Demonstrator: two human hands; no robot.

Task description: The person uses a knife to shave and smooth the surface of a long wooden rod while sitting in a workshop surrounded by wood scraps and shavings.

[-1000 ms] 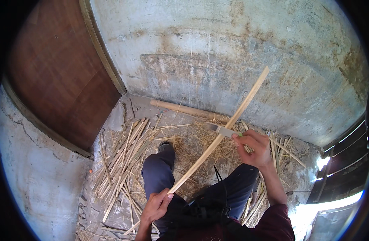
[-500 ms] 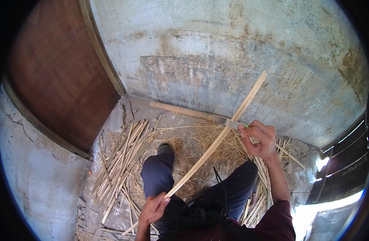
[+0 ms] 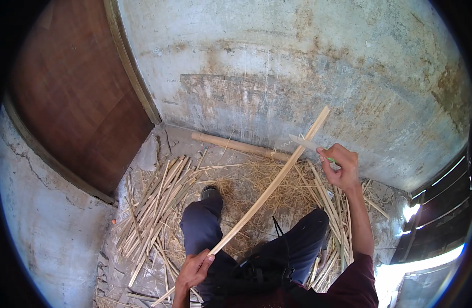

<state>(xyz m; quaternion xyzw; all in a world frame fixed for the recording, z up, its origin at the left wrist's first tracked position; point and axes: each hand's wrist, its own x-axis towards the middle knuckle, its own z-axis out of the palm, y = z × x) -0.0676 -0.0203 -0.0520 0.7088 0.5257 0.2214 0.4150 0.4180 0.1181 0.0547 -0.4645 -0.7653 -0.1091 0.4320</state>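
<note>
Head view: left hand (image 3: 194,271) closed around the lower end of the long bamboo strip (image 3: 269,187), which runs up and away from it to a tip past the right hand (image 3: 341,165). Right hand is closed on a knife (image 3: 309,144), blade crossing the strip near its top end. Change over the last second: blade was about mid-strip, now it sits close to the far tip, and the right hand has travelled up and outward with it; left hand has hardly shifted. Reads as one shaving or splitting stroke nearly run out along the strip. Hard to make out: whether the edge is biting in or only lying across the strip, and any shaving coming off. The knife handle is mostly buried in the right hand. Strip's bottom end is lost below the left hand among the loose bamboo slats (image 3: 153,205) on the floor.
</note>
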